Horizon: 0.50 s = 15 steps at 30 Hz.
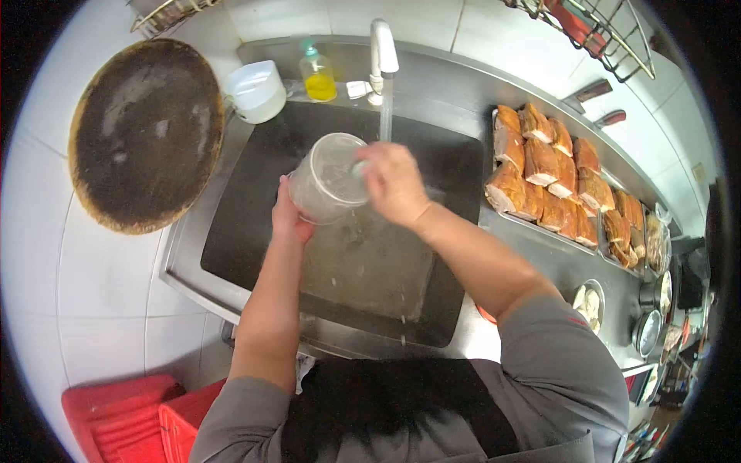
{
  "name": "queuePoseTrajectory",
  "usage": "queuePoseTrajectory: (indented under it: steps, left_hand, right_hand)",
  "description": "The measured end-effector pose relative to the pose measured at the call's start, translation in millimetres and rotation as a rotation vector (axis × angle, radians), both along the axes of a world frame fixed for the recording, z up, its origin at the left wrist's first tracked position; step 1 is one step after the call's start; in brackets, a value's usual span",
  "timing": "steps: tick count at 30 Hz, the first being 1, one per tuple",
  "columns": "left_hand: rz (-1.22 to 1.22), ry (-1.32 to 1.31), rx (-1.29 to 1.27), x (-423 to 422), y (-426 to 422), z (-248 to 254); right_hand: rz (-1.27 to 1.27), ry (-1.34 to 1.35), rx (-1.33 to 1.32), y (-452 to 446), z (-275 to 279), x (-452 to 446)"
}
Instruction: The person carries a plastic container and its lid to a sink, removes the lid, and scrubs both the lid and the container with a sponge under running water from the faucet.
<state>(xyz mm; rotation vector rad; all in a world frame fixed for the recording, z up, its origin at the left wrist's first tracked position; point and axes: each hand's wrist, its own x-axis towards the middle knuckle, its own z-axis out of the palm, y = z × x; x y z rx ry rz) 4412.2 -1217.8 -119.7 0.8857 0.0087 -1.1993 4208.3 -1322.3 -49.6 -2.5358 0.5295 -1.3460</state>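
We've got a clear tub (312,194) held tilted over the sink (239,224). Left hand (290,211): grip clamped on the tub's side. Right hand (395,181): blurred, up at the tub's rim; we can't tell whether its grip is closed on anything. Tap (378,58) running, water (386,108) falling just behind the right hand. Back edge of sink: soap bottle (319,77) near a white pot (256,96). Right of sink: meat (542,163) in rows.

The right hand (395,184) is blurred, its pale object (360,168) unidentifiable, and the container (328,181) partly hides the left hand (289,210).
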Motion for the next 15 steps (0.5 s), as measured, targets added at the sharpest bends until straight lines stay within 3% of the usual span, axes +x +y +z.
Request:
queuePoseTrajectory:
  steps: [2,4,5,7,8,10,12,13,14,15]
  left_hand:
    - [0.01,0.001,-0.027,7.6,14.0,3.2]
    - [-0.004,0.032,-0.066,-3.9,19.6,17.5]
    - [-0.008,0.048,-0.092,-13.3,20.0,24.7]
    - [-0.023,0.088,-0.154,-35.4,14.9,35.3]
    - [-0.13,0.16,-0.341,-44.0,7.6,34.8]
    - [-0.344,0.304,-0.705,-53.3,-4.9,27.5]
    - [-0.2,0.144,-0.222,-41.6,-13.8,15.2]
    - [-0.13,0.061,0.021,-32.2,-18.2,6.7]
    - [-0.118,-0.087,0.188,-10.0,-22.7,-7.7]
    - [-0.108,-0.239,0.351,20.6,-27.4,-25.4]
  right_hand:
    - [-0.182,-0.19,0.275,-25.6,-33.0,-9.0]
    - [-0.211,-0.305,1.166,-32.1,-27.9,-13.3]
    - [-0.192,-0.295,1.509,-16.7,5.2,-15.3]
    - [0.271,-0.311,1.897,-21.0,-30.1,-12.5]
    - [0.52,-0.306,2.067,-18.4,-27.4,-10.6]
    - [0.471,-0.422,1.963,-11.3,-26.3,-10.6]
    - [0.504,-0.508,1.863,-18.2,-8.3,-11.4]
    - [0.347,-0.465,1.754,-17.0,23.6,-15.1]
    - [0.348,-0.466,1.681,-28.6,27.9,-14.0]
    - [0.142,-0.21,1.528,-33.7,47.9,-15.3]
